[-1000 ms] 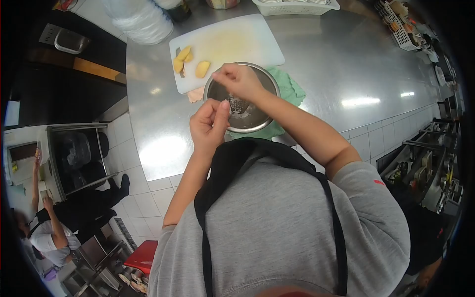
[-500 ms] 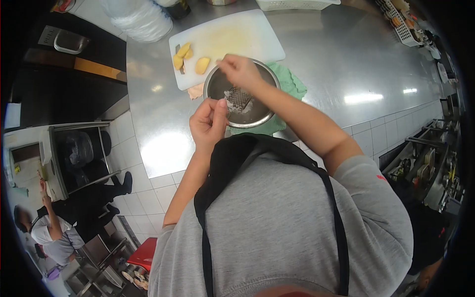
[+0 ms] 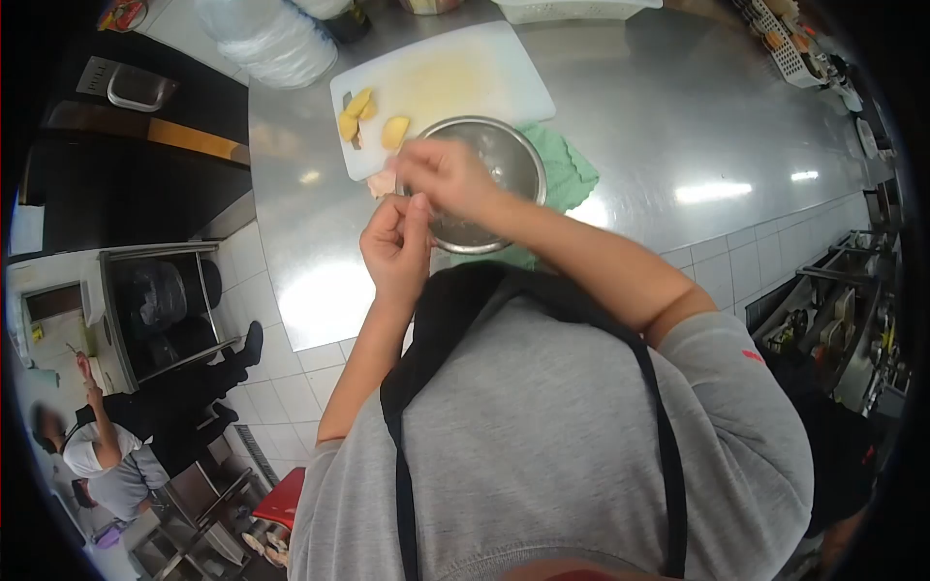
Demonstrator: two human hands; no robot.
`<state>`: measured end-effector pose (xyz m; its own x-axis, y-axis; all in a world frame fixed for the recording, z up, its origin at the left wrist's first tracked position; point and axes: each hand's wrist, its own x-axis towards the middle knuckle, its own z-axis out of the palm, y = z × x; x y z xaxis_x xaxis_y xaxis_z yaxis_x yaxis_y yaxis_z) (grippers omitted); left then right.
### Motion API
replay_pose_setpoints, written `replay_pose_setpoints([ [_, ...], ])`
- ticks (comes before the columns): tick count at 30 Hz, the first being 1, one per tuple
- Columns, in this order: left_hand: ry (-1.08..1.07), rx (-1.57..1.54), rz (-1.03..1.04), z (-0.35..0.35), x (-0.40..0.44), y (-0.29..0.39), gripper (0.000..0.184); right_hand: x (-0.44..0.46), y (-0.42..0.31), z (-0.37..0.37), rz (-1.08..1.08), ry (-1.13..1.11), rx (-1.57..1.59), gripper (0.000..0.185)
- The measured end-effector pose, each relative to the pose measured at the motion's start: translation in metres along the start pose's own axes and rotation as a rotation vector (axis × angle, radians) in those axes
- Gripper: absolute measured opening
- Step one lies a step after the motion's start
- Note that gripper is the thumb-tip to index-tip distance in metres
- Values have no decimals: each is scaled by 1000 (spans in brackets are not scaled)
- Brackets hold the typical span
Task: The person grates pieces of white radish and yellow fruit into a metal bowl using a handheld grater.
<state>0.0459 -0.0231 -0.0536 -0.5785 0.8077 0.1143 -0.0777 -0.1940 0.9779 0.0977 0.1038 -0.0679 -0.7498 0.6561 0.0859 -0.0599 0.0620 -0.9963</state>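
My left hand (image 3: 392, 247) is closed at the lower left side of a round metal bowl (image 3: 525, 155), thumb up; what it grips is hidden. Just above it, my right hand (image 3: 446, 179) is pinched and slightly blurred, over the bowl's left part; anything between its fingertips is too small to tell. Beneath the bowl lies a green cloth (image 3: 567, 169). A white cutting board (image 3: 484, 68) behind the bowl carries several yellow pieces (image 3: 394, 132) at its left end. The grater seen earlier in the bowl is now covered by my right hand.
Plastic-wrapped stacks (image 3: 281, 44) stand at the back left of the steel table (image 3: 659, 116). A white basket (image 3: 572, 10) sits at the back edge, another (image 3: 794, 63) at the far right. A co-worker (image 3: 107, 450) is at the lower left, and a dark-clothed person (image 3: 838, 445) at the right.
My right hand has moved left and down, close over my left hand, hiding the grater. My left hand has shifted slightly left. The co-worker's arms at the left have moved.
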Motion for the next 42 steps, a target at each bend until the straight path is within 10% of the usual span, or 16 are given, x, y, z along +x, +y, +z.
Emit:
replay_pose_setpoints([
  [13,-2,50,-20,4,-1,2,21,21,29,-15,-6,79,-395,36],
  [24,4,-70,36,3,17,8,20,-5,-16,4,101,-38,223,39],
  [28,53,-20,16,0,7,1,20,19,31,-14,46,190,-139,37],
  [42,121,-81,30,17,5,-1,22,3,-4,12,-27,60,46,39],
])
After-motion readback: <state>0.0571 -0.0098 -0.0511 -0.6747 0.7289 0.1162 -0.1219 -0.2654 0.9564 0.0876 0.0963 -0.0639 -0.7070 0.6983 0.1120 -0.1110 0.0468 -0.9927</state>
